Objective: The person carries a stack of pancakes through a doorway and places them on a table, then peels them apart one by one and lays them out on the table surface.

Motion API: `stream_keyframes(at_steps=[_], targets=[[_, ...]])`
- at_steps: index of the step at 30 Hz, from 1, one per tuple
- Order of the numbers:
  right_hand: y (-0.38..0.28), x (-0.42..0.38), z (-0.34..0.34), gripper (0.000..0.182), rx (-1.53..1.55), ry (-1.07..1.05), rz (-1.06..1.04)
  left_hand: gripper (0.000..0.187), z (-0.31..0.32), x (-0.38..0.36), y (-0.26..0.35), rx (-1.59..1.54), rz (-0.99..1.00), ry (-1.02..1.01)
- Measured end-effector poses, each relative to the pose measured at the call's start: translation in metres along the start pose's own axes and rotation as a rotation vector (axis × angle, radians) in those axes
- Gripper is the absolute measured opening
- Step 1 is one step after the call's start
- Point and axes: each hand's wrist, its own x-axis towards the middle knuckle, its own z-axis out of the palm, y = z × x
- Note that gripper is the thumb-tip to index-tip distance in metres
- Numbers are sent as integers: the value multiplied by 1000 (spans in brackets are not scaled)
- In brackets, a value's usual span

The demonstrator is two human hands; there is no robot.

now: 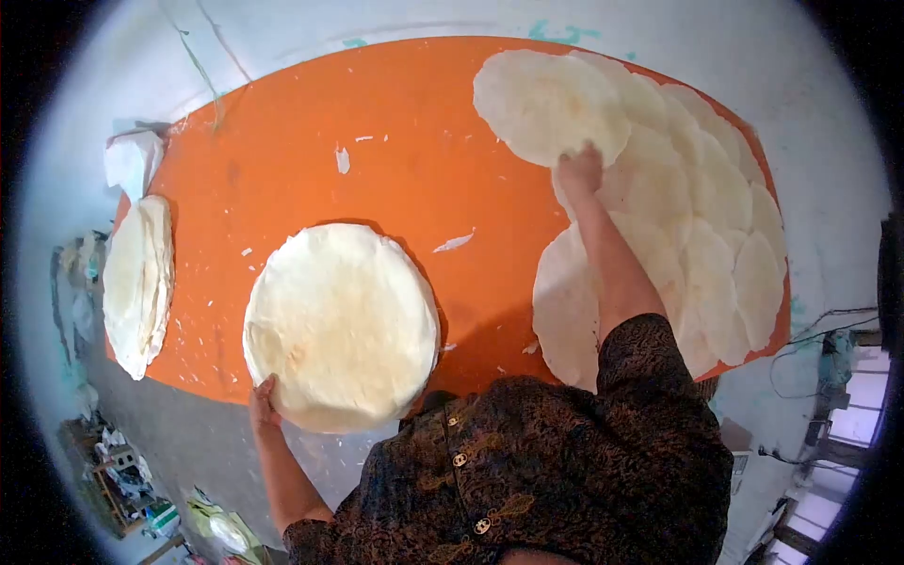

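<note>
A thick round stack of thin pale flatbreads point(339, 320) lies at the near edge of the orange table, partly overhanging it. My left hand point(266, 402) is closed at the stack's lower left rim, its fingertips against the top layers. Far to the right, my right hand point(580, 170) reaches across the table with its fingers bunched on the lower edge of a single round flatbread point(546, 104). That flatbread lies flat and overlaps its neighbours. Beneath my right arm and beyond it spread several more overlapping flatbreads point(720, 188).
The orange table point(301, 179) has small torn scraps, including a larger scrap point(455, 242) near the stack. At its left end lies a folded pile of flatbreads point(139, 287) beside a white bag point(134, 162). Cables point(829, 325) hang at the right wall.
</note>
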Motion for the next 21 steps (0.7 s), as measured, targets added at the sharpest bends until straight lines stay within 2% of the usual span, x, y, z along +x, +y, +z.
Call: stream_keyframes(at_steps=[2, 4, 6, 7, 8, 9, 10, 11, 12, 15, 18, 19, 21], targets=[[-17, -17, 5, 32, 102, -384, -227, 45, 11, -7, 3, -7, 9, -58], [-58, -57, -20, 24, 389, -566, -312, 51, 30, -26, 7, -43, 39, -130], [-99, -109, -28, 25, 592, -484, -464, 58, 12, -26, 1, -67, 136, -430], [-122, -137, -40, 26, 661, -622, -434, 55, 16, -32, 1, -176, 137, -392], [-147, -165, -58, 27, 731, -766, -403, 52, 23, -42, 5, -193, 212, -486], [-169, -193, -75, 28, 799, -916, -367, 50, 22, -42, 6, -263, 185, -462], [-187, -220, -89, 36, 699, -1087, -400, 49, 33, -55, 14, -290, 207, -563], [-203, -250, -101, 42, 711, -1171, -472, 50, 29, -54, 12, -324, 209, -527], [-219, -280, -112, 47, 721, -1249, -548, 51, 32, -58, 15, -293, 215, -591], [-263, -347, -148, 74, 722, -1392, -695, 56, 35, -57, 19, -335, 66, -562], [-278, -387, -153, 80, 624, -1209, -809, 62, 44, -68, 25, -322, 22, -511], [-284, -387, -160, 81, 582, -1234, -770, 63, 41, -68, 25, -341, -44, -537], [-285, -390, -157, 78, 644, -1331, -634, 60, 37, -57, 20, -333, -23, -578]])
